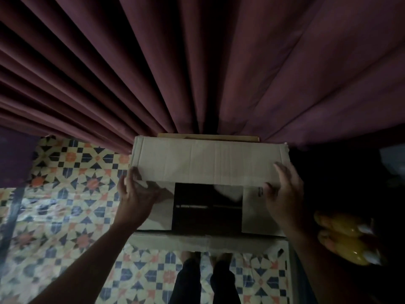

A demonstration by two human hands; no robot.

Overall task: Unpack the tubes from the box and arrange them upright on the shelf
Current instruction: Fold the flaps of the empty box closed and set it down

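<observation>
Cardboard box (208, 163) lies under the fingers, its far flap pinched at both ends: left hand (135, 194) curled round one corner, right hand (282, 194) with fingers over and thumb under, seemingly to fold it back. Nearer than the fingertips, the dark opening (208, 207) shows no tubes. Beyond them a maroon curtain (197, 62) crowds the flap's edge, leaving little swing room.

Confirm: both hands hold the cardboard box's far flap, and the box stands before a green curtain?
The curtain is dark red, not green. The head view shows it behind the box, with the left hand and right hand on the far flap.
</observation>
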